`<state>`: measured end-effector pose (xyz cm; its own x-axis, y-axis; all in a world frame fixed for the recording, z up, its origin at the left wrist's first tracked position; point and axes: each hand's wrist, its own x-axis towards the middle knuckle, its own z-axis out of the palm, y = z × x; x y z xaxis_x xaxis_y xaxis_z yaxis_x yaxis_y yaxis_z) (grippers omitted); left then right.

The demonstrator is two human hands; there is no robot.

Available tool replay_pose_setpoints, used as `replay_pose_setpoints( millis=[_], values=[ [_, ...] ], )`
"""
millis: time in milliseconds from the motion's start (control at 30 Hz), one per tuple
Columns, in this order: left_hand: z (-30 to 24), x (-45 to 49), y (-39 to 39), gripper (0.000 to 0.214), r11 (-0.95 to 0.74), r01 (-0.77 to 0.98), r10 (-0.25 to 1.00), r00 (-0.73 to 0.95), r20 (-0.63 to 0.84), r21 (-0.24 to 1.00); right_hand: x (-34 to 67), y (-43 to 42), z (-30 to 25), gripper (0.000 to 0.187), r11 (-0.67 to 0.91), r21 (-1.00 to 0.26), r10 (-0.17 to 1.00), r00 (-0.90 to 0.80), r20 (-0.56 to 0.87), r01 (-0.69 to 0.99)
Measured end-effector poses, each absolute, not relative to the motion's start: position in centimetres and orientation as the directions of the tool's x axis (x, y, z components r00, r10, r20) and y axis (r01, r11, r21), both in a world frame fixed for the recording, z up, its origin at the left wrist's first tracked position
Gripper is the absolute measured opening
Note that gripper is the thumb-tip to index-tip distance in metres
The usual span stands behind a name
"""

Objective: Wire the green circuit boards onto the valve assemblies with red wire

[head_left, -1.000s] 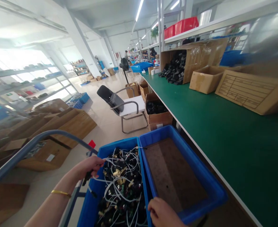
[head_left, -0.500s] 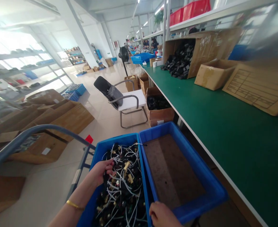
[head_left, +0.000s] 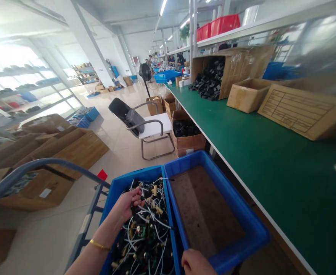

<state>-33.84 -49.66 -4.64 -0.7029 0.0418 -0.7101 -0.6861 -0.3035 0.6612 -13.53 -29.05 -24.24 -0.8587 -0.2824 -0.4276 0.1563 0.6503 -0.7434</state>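
My left hand [head_left: 131,203], a gold bracelet at its wrist, is over the left blue bin [head_left: 103,225], fingers closed around part of a white cable [head_left: 155,218]. What hangs from the cable is hard to make out. Heaped in this bin are several small black parts with white cables and brass-coloured fittings [head_left: 158,210]. My right hand [head_left: 195,262] is closed on the near left corner of the second blue bin [head_left: 230,183], its fingers partly hidden. A brown sheet-like bottom [head_left: 202,214] shows inside that bin, and one white cable reaches over its left wall.
A grey cart rail [head_left: 67,162] curves along the left, beside cardboard boxes [head_left: 79,147]. Right of the bins runs a green workbench [head_left: 242,130] bearing cartons and a box of black parts [head_left: 210,78]. Ahead stands a chair [head_left: 153,128]; people sit farther back.
My left hand has shifted slightly right among the cables, and some cables and fittings have moved. My right hand keeps its hold on the bin. The camera view has tilted and shifted slightly.
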Motion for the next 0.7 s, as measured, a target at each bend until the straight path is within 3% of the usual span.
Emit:
replay_pose_setpoints(
  millis=[300,467,700],
  values=[
    [0.6,-34.3,-49.2,0.031,-0.308,-0.628,0.118,-0.771,-0.626,0.715,-14.6,-29.4,-23.5,0.036,0.628,-0.756,-0.244,-0.875,-0.419,0.186],
    [4.2,-33.3,-48.5,0.031,-0.253,-0.587,0.127,-0.808,-0.575,0.769,-18.4,-31.4,-21.1,0.052,0.346,-0.892,-0.072,-0.940,-0.334,0.290],
    [8.0,-32.2,-47.0,0.031,-0.097,-0.555,0.073,-0.831,-0.551,0.826,-20.8,-33.4,-19.5,0.056,0.203,-0.917,-0.087,-0.927,-0.366,0.343]
  ],
)
